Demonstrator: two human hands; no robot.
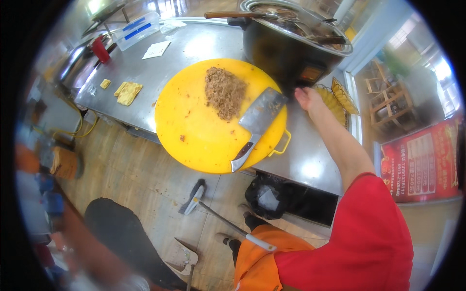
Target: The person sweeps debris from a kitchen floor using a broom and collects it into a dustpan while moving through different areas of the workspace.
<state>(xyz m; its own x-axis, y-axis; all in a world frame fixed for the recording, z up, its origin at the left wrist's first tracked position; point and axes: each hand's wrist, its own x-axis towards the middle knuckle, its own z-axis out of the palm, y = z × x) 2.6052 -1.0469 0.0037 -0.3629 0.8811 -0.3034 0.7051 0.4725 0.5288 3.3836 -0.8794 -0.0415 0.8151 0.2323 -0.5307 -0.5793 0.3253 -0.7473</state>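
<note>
My right hand (pixel 306 98), palm partly upward and fingers loosely extended, is beside the base of a large dark pot (pixel 280 47), with nothing visible in it. Left of it, a cleaver (pixel 263 111) lies on a round yellow cutting board (pixel 189 120), its handle towards the lower edge. A heap of brown chopped food, probably meat (pixel 224 92), sits on the board's upper part. My left hand is out of view. Across the pot's rim rests a wooden-handled utensil (pixel 236 15), above dark food.
Yellow basket-like holders (pixel 331 103) stand right of my hand. Folded yellow sheets (pixel 129 93), a white paper (pixel 156 50) and a plastic container (pixel 136 31) lie on the metal table (pixel 174 47). Below are a black-lined bin (pixel 269 198), a broom (pixel 194 199) and a dustpan (pixel 180 254).
</note>
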